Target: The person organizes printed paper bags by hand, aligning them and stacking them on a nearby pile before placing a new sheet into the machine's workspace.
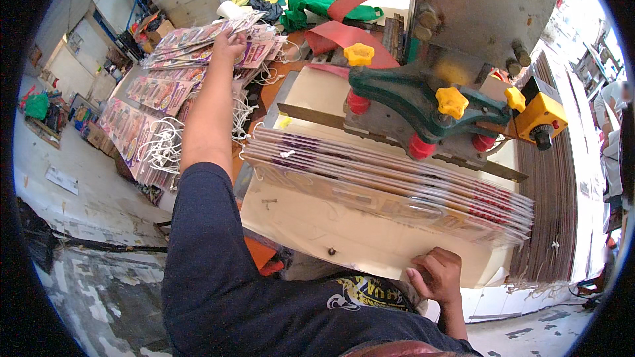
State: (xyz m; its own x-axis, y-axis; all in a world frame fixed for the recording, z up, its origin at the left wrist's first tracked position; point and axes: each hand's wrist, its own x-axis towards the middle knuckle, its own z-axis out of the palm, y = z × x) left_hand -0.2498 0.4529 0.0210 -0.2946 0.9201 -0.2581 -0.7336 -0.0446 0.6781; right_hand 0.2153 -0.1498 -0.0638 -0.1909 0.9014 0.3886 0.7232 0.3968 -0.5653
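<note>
Pink printed bags [198, 43] lie under the left hand [228, 43], fingers curled gripping them.

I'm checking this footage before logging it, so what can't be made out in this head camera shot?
- Left hand: fingertips hidden on the pile of printed bags.
- Right hand: fingers curl under the board edge, grip unseen.
- Punch machine: top cut off by the upper rim.
- Bag prints: too small, fisheye-bent.
</note>
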